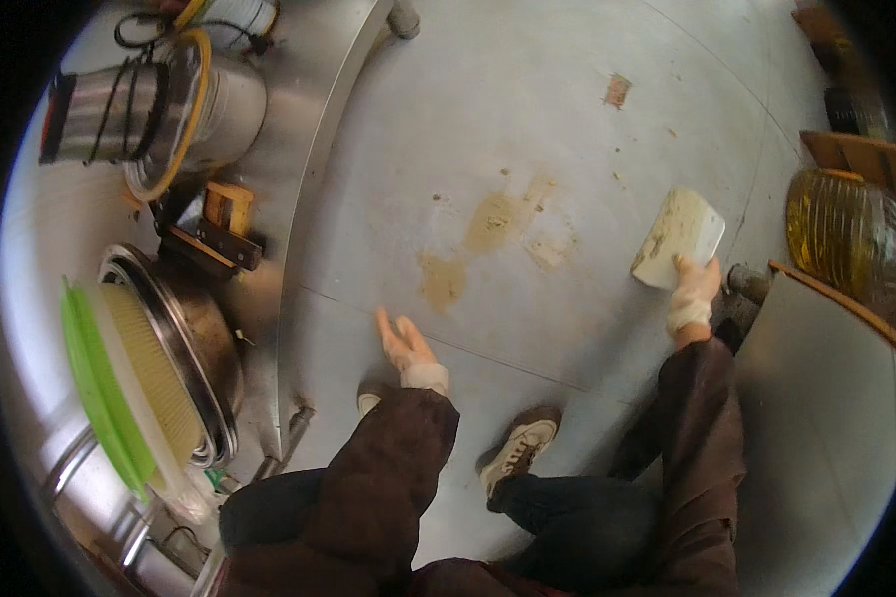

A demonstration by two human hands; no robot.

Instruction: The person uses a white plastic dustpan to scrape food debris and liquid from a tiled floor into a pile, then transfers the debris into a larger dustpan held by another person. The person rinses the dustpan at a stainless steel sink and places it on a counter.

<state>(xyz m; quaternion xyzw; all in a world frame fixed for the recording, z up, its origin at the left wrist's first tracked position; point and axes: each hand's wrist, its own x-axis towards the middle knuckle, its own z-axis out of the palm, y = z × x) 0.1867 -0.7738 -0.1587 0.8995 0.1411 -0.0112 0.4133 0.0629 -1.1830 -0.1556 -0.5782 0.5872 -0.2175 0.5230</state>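
My right hand grips a flat, whitish piece by its near edge, out over the floor on the right. It has rounded corners and brownish smears on its face; I cannot tell exactly what it is. My left hand hangs above the floor with fingers apart, holding nothing. Ahead of both hands, light-brown wet patches and a paler smear mark the grey floor. Small crumbs lie around them.
On the left, a steel table bears a stainless steel bowl, a green plastic basket, a cleaver and a corded metal appliance. At right stand a bottle of yellow oil and another metal surface.
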